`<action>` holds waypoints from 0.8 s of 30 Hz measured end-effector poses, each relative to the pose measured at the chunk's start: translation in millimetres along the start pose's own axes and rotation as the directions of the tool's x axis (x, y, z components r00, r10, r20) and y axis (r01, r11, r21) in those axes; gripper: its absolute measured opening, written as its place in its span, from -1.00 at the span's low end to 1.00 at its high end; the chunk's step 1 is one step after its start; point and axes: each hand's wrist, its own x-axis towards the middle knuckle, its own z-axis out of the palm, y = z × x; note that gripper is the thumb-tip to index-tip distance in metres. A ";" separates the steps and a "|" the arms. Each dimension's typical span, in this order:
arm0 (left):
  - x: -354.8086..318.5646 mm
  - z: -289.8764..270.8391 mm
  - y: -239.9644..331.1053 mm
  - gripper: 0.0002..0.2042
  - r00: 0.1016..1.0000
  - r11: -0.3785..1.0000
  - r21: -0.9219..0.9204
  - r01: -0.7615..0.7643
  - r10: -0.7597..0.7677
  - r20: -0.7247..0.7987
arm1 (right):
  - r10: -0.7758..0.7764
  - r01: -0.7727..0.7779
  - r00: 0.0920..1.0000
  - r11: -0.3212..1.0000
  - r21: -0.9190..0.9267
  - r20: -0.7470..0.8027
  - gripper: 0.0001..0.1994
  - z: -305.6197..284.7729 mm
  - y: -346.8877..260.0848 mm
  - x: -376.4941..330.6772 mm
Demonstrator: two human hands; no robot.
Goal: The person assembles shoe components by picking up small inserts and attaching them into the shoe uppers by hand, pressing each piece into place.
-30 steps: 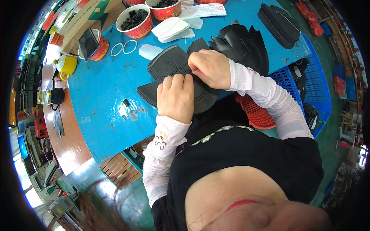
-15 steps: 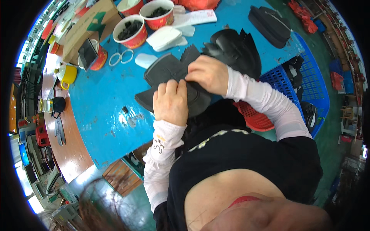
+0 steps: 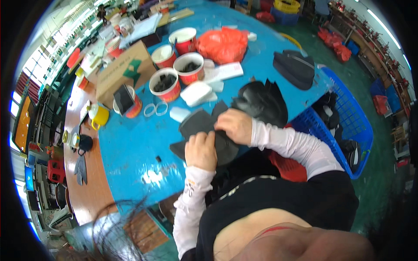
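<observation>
At the table's near edge, both hands work on flat black flexible pieces (image 3: 196,123) with cut-out, lobed outlines that overlap one another. My left hand (image 3: 201,152) presses curled fingers onto them from the near left. Close beside it, my right hand (image 3: 235,126) is closed on their right side, fingertips pinched together. Whatever lies right under the fingertips is hidden. Just beyond my right hand rests a stack of shiny black pieces (image 3: 261,102) with jagged edges. A white folded pad (image 3: 195,93) lies past the black pieces.
Red paper bowls (image 3: 165,85) holding black scraps stand at the far left, near a cardboard box (image 3: 124,74) and a red plastic bag (image 3: 223,45). A black zip case (image 3: 294,68) lies far right, beside a blue basket (image 3: 355,152). Two white rings (image 3: 156,109) lie left.
The view has shifted, so more of the table's far side shows and everything sits lower in the picture. Both hands stay on the black pieces, with little visible movement.
</observation>
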 end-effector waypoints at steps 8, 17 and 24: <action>-31.2 -15.7 9.4 -0.90 0.834 0.352 -0.891 0.286 -0.549 0.050 | 0.329 -0.273 0.944 0.742 0.612 0.022 -0.86 -10.0 -57.7 11.7; -40.7 -10.7 9.8 -0.84 0.854 0.266 -0.953 0.144 -0.521 -0.017 | 0.443 -0.316 0.895 0.540 0.781 0.056 -0.84 5.5 -70.9 5.8; -43.4 -5.7 14.9 -0.84 0.846 0.216 -0.975 0.055 -0.528 -0.069 | 0.453 -0.318 0.888 0.475 0.821 0.082 -0.82 5.1 -74.4 2.4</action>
